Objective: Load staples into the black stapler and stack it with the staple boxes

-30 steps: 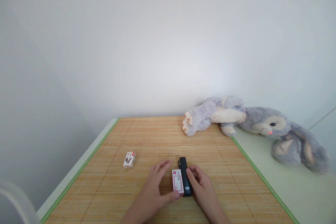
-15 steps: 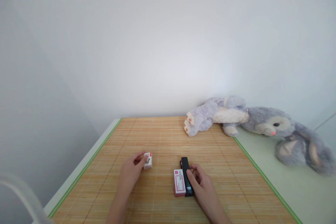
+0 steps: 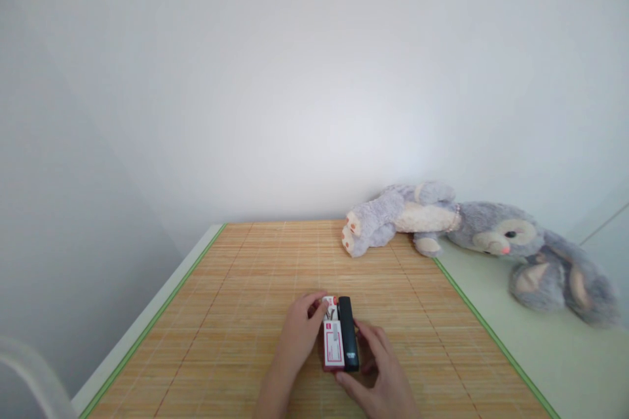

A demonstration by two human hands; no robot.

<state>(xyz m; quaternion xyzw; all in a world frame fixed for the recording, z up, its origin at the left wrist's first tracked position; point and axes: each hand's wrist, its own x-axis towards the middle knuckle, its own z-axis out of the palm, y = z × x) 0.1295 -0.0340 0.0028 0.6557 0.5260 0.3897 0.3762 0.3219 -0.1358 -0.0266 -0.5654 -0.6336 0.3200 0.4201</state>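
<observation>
A black stapler (image 3: 348,334) lies lengthwise on the bamboo mat. Along its left side is a white box with a red border (image 3: 333,344), touching it. Just beyond that box, a small white and red box (image 3: 329,308) sits beside the stapler's far end, gripped between the thumb and fingers of my left hand (image 3: 301,324). My right hand (image 3: 377,366) is at the near right of the stapler, its thumb at the near edge of the bordered box and its fingers along the stapler's right side.
The bamboo mat (image 3: 246,288) has a green edge and covers much of the pale table (image 3: 496,288). A grey plush rabbit (image 3: 427,217) lies across the back right against the wall. A pale curved object (image 3: 37,373) shows at the lower left.
My left hand has brought the small box rightward to the stapler and the bordered box. My right thumb has moved off the stapler's top, down to the near edge of the bordered box.
</observation>
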